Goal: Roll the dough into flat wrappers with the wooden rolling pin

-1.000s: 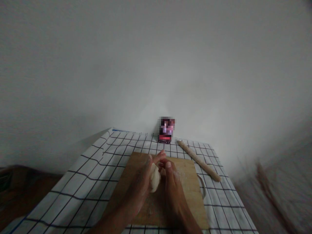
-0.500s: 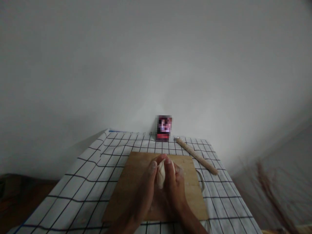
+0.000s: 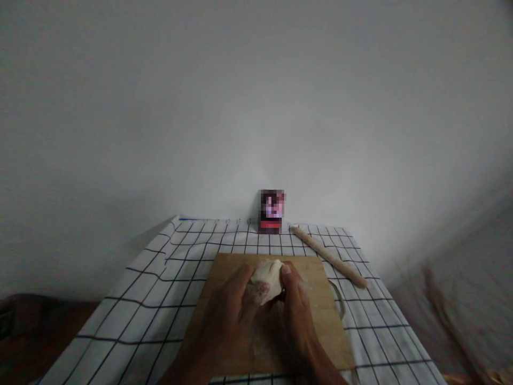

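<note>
The left hand (image 3: 232, 299) and right hand (image 3: 295, 297) are both closed on a dough lump (image 3: 269, 279), one from each side. The dough sits between them over the far half of the wooden board (image 3: 320, 321); contact with the board cannot be determined. Its visible portion slants from near left to far right; fingers partly cover it, so the full long axis cannot be confirmed. A rolling pin (image 3: 331, 258) lies diagonally, right of the board.

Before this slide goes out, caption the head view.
Left hand and right hand hold pale dough over a wooden board; rolling pin on the checked cloth.
</note>
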The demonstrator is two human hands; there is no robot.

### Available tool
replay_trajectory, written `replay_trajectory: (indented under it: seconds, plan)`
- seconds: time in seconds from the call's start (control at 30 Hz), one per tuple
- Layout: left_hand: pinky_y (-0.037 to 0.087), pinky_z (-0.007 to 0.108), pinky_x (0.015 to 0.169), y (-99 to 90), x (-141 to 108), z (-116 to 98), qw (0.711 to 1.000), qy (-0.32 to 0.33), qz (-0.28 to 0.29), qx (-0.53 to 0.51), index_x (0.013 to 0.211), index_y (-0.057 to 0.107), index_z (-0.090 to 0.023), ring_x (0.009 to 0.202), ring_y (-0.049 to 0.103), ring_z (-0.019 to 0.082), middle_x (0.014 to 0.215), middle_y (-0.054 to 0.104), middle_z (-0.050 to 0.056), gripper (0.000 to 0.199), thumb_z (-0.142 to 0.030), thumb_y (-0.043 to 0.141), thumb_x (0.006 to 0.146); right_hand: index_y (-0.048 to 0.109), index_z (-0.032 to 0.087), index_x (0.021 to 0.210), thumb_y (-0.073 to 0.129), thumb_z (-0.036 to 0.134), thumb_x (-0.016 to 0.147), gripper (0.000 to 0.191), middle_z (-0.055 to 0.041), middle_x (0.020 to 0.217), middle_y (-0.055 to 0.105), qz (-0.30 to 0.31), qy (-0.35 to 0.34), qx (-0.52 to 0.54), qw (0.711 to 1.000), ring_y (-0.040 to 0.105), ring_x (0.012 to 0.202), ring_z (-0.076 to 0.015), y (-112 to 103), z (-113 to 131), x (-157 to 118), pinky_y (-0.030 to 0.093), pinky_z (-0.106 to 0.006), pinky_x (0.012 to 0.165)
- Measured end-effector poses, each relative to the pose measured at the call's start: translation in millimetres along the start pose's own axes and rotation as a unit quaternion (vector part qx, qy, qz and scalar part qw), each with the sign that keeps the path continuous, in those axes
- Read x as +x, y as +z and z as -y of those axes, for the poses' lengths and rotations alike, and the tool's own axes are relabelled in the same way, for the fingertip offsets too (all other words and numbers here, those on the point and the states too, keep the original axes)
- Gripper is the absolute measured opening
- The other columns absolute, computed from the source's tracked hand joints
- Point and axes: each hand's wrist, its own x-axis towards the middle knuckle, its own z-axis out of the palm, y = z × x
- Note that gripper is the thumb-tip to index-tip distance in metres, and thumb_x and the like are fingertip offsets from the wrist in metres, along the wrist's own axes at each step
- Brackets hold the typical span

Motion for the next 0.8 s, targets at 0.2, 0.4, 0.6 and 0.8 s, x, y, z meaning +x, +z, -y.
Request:
replay_trajectory:
  seconds: [0.2, 0.4, 0.6, 0.8]
  plan:
    - [0.050, 0.031, 0.079, -6.0, 4, 3, 0.996, 0.011, 0.035, -0.086, 0.094, 0.070, -0.026, 0.085, 0.066, 0.026, 0.085, 0.070, 0.004, 0.022, -0.045, 0.074, 0.083, 0.058, 0.024, 0.087, 0.041, 0.056, 0.104, 0.040, 0.0017, 0.078, 0.057, 0.053, 0.030, -0.002, 0.998, 0.056, 0.075, -0.0161, -9, 3, -1, 0.048, -0.027, 0.067]
    - [0.052, 0.034, 0.094, 6.7, -1, -11, 0.977, -0.054, 0.004, -0.208, 0.126, 0.065, -0.028, 0.112, 0.066, 0.029, 0.119, 0.071, 0.007, 0.049, -0.048, 0.073, 0.082, 0.053, 0.027, 0.105, 0.035, 0.051, 0.106, 0.031, 0.0003, 0.087, 0.058, 0.023, -0.016, -0.015, 1.000, 0.057, 0.074, -0.0164, -8, -4, -11, 0.049, -0.028, 0.066]
    - [0.049, 0.038, 0.104, 11.4, -7, -18, 0.976, -0.044, 0.009, -0.212, 0.114, 0.073, -0.029, 0.118, 0.063, 0.032, 0.121, 0.073, 0.006, 0.035, -0.046, 0.071, 0.084, 0.055, 0.027, 0.110, 0.029, 0.044, 0.109, 0.031, -0.0033, 0.097, 0.062, 0.082, -0.060, -0.051, 0.994, 0.061, 0.089, -0.0188, -4, -1, -18, 0.052, -0.034, 0.080]
    - [0.053, 0.031, 0.092, 4.6, -4, -23, 0.994, 0.034, 0.029, -0.101, 0.105, 0.076, -0.031, 0.102, 0.070, 0.027, 0.109, 0.077, 0.003, 0.019, -0.036, 0.067, 0.089, 0.056, 0.028, 0.110, 0.028, 0.043, 0.109, 0.032, -0.0066, 0.101, 0.066, 0.093, -0.056, -0.085, 0.990, 0.063, 0.093, -0.0229, -2, 0, -20, 0.052, -0.040, 0.083]
